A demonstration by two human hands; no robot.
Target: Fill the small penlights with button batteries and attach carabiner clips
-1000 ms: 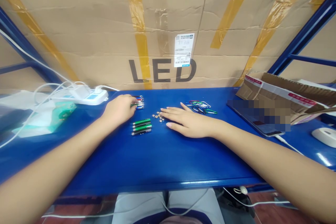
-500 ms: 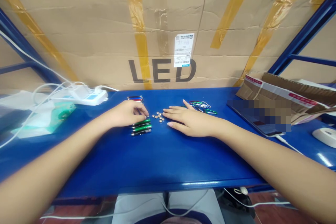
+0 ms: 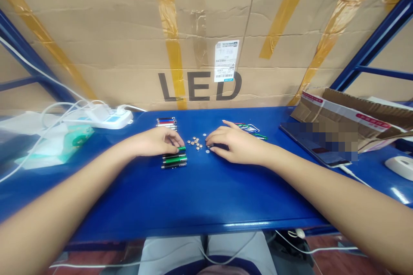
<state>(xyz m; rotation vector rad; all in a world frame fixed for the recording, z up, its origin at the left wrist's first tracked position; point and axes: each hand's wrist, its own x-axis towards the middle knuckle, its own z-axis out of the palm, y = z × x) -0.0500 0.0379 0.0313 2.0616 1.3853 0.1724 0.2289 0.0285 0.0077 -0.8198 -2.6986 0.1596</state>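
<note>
Blue bench, head view. Left hand: fingertips down on top unit of green penlights, row lying side by side at its fingertips; clamped or just resting, can't tell. Right hand curled, fingertips at button cells; pinch unclear. Hands apart, cells between.

Risks, my read: nudge rolls round bodies out of row; careless sweep scatters cells (small, easy to lose).

Around: spare penlights further back, carabiners behind right hand, power strip left, cardboard box right. Nothing blocks either hand.
</note>
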